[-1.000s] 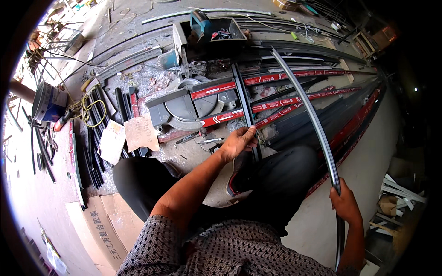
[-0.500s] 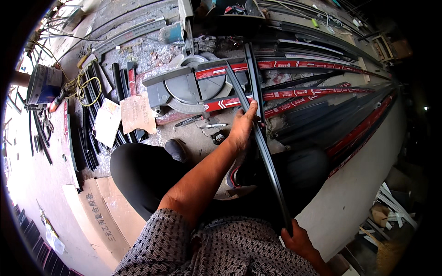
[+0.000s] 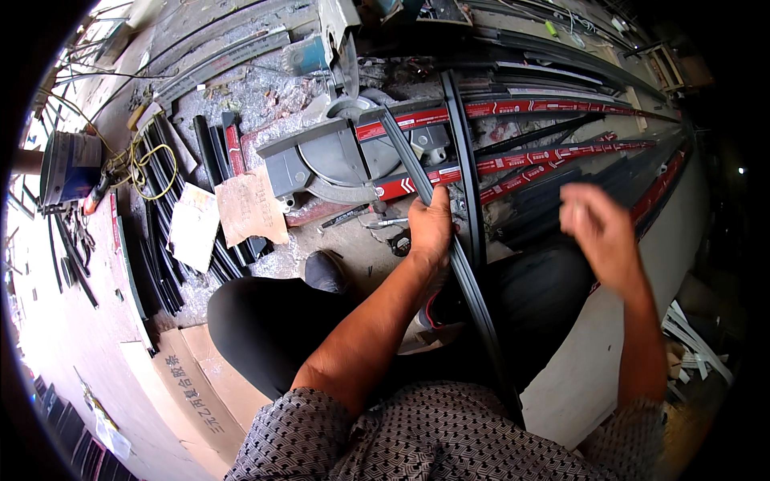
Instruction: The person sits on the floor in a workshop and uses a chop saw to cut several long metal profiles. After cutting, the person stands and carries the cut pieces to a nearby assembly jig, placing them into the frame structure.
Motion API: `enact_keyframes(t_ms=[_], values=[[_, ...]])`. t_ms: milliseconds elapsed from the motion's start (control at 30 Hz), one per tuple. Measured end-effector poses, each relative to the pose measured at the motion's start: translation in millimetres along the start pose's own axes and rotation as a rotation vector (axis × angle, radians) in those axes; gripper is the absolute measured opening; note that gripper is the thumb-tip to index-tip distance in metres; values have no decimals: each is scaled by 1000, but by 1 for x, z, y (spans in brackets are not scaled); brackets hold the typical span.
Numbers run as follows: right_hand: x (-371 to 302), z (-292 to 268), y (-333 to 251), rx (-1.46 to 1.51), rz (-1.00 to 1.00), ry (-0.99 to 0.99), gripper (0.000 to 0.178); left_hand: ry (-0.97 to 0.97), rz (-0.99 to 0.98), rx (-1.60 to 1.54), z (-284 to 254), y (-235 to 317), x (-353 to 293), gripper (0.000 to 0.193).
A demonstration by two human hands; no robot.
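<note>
My left hand (image 3: 431, 227) is closed around a long dark grooved strip (image 3: 473, 289), which slants from the saw's base down to my lap. Next to it a second dark strip (image 3: 464, 152) lies across two red-labelled bars (image 3: 501, 165) and reaches down to my right knee. My right hand (image 3: 597, 232) is raised over the right knee, slightly blurred, its fingers loosely bent and apart with nothing visible in them. Ahead of me sits a grey mitre saw (image 3: 333, 156), with the ends of the red-labelled bars on its base.
Cut dark strips (image 3: 160, 232) and cardboard pieces (image 3: 250, 207) lie left of the saw. A bucket (image 3: 72, 168) with a yellow cord (image 3: 156, 172) stands farther left. A marker (image 3: 346, 216) and a tape measure (image 3: 399, 243) lie before my feet. Flattened cardboard (image 3: 188, 385) is at lower left.
My right hand has let go of the strip's lower end and moved up and right. The left hand keeps its hold. The view has shifted slightly.
</note>
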State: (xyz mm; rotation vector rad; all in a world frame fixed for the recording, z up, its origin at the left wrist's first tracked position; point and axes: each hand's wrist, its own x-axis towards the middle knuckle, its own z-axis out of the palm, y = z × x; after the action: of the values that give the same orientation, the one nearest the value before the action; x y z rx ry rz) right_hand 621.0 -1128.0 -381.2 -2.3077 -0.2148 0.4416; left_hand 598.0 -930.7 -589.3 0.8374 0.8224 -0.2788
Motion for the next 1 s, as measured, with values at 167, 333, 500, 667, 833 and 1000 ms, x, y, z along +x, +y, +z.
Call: enact_keyframes(t_ms=[167,333,500,667,833,1000], values=[[171,2,-32,-47,-367,135,46,12,26,-6,-10,-1,-7,36],[296,22,-92,69,-351,148,36,-49,24,-32,1,3,-21,36],[388,67,-135,-200,-403,180,36,-14,18,-51,-8,12,-18,34],[417,93,-142,-228,-276,269,34,-16,-3,-67,-14,17,-10,32],[429,93,-133,-124,-322,206,30,26,-42,-60,-13,20,-12,34],[434,90,-129,-30,-358,139,27,33,-35,-23,-10,15,-7,34]])
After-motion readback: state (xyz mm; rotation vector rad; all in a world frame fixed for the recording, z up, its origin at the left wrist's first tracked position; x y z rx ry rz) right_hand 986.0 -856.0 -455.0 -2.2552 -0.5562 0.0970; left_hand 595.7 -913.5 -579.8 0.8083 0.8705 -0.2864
